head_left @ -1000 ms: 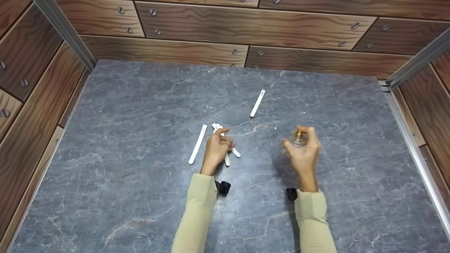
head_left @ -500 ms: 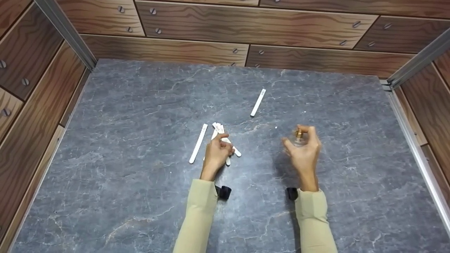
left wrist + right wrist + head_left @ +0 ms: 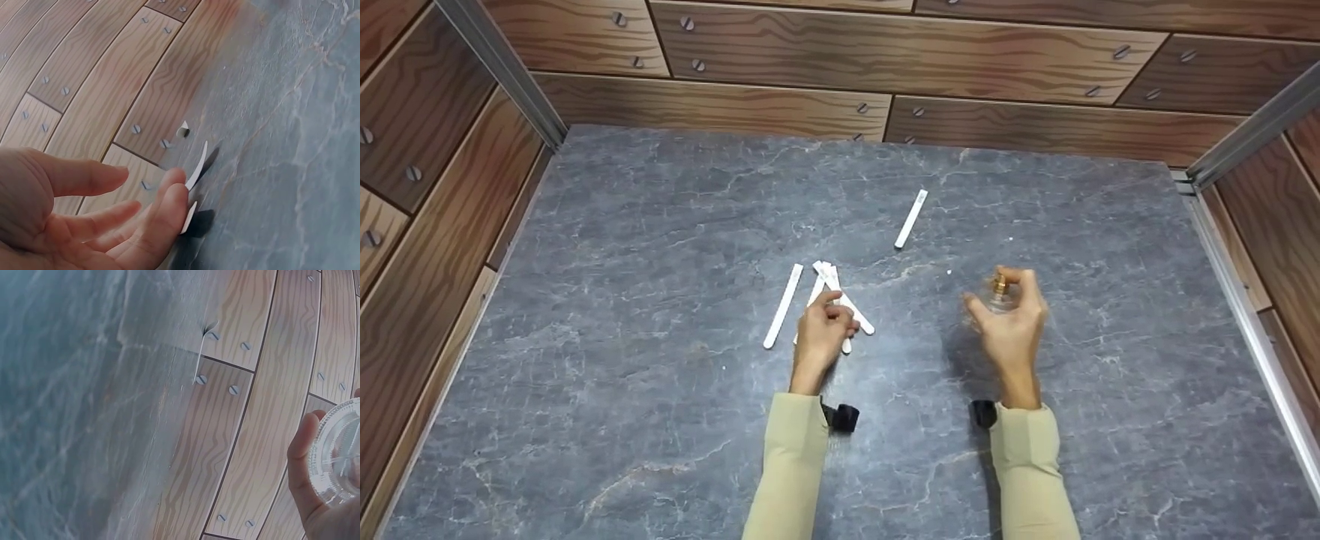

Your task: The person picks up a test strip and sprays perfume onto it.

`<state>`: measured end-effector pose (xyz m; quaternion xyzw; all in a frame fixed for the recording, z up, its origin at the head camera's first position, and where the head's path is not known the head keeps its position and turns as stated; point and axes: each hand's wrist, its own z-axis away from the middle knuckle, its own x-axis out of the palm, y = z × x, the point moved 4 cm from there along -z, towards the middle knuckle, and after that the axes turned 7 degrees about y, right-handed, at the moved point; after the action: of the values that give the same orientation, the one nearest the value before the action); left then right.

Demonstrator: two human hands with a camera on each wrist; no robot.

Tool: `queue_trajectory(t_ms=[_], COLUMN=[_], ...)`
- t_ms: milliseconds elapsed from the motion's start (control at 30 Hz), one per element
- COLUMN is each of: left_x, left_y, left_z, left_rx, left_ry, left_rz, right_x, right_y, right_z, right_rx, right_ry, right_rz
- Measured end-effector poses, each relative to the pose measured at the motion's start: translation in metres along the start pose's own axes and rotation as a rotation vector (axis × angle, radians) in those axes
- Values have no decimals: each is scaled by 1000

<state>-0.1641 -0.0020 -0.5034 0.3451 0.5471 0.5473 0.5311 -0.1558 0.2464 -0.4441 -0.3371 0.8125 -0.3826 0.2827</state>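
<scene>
My right hand holds up a small clear glass perfume bottle with a gold spray neck, its forefinger at the top. In the right wrist view the round ridged base of the perfume bottle faces the camera. Over a fanned pile of white paper strips hovers my left hand, fingers loosely bent and nothing seen between them. The left wrist view shows thumb and fingers of the left hand apart, with strip ends rising beyond them. Part of the pile is hidden beneath this hand.
Left of the pile lies a single white strip. Another strip lies farther back, right of centre. Wood-patterned walls close off the grey marbled table at the back and sides. Tiny white specks dot the surface.
My left hand has drawn back slightly toward me, uncovering more of the strip pile. The right hand keeps the perfume bottle in nearly the same place.
</scene>
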Motion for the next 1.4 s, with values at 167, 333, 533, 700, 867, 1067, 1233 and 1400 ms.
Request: queue_trajectory(t_ms=[167,333,533,700,867,1067,1233,1400], left_x=[-8,-9,-6,-10,-17,-19,-16,-15], left_y=[1,1,3,8,14,14,8,3], left_z=[-5,-15,-30,-31,-17,-5,-4,-4], left_rx=[-38,-72,-67,-4,62,128,80,82], left_ry=[62,74,51,61,79,75,42,43], left_rz=[34,89,19,-32,-133,-201,-164,-168], right_x=[0,0,1,0,0,0,0,0], right_y=[0,0,1,2,1,-2,-2,-1], right_z=[-1,0,2,4,0,-2,-1,-1], right_rx=[-14,-15,15,25,10,3,17,25], right_ry=[-1,-3,-7,-15,-2,4,6,1], right_rz=[2,2,-12,-11,0,15,10,9])
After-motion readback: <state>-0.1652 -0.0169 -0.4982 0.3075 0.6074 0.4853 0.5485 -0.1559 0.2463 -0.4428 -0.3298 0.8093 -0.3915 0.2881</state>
